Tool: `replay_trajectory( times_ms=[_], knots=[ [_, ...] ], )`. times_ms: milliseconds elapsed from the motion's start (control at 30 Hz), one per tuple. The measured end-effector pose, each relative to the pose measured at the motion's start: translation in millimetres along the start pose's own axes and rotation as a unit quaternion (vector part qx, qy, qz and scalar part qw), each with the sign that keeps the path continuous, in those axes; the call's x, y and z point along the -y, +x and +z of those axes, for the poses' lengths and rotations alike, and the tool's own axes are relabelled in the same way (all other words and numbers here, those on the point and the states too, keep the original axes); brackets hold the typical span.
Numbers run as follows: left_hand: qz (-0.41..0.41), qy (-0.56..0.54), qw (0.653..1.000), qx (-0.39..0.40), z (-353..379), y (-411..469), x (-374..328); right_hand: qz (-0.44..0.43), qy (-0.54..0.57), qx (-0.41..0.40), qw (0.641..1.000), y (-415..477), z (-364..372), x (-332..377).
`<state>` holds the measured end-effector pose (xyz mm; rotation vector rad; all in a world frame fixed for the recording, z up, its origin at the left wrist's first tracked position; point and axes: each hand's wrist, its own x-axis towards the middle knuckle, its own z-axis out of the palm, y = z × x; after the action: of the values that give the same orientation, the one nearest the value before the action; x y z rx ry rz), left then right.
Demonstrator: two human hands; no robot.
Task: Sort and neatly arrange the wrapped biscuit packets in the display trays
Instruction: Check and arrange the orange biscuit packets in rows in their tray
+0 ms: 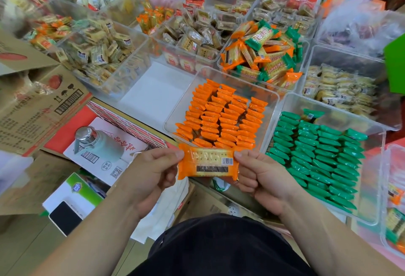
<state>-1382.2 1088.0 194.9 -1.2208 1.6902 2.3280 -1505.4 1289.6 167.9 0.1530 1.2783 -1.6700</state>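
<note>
I hold one orange biscuit packet (208, 164) flat between both hands, just in front of the near rim of a clear tray (271, 98). My left hand (153, 172) pinches its left end and my right hand (260, 177) pinches its right end. That tray holds several rows of orange packets (221, 118) standing on edge. To its right a second clear tray (377, 179) holds rows of green packets (317, 157). Behind them a tray (304, 61) carries a loose heap of mixed orange and green packets (265, 54).
Many more clear trays of other wrapped snacks fill the back and left. A cardboard box (37, 109) stands at the left, with a steel-capped flask (96, 142) and a phone (65, 216) near it. A tray of pale packets (341, 91) sits at the right.
</note>
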Motion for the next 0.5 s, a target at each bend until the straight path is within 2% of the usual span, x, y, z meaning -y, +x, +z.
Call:
replay_trajectory(
  times_ms=[67,200,400,500],
  knots=[
    [0.058,0.075,0.995,-0.025,1,3,2,-0.005,-0.040,-0.030,0.999,0,2,2],
    [0.191,0.227,0.955,-0.029,6,13,5,0.005,-0.001,-0.066,0.998,5,3,10],
    [0.226,0.377,0.897,0.040,6,56,17,-0.053,-0.017,-0.152,0.987,35,-9,19],
    [0.225,0.430,0.873,0.049,5,96,14,-0.088,-0.067,-0.195,0.974,57,-18,26]
  ],
)
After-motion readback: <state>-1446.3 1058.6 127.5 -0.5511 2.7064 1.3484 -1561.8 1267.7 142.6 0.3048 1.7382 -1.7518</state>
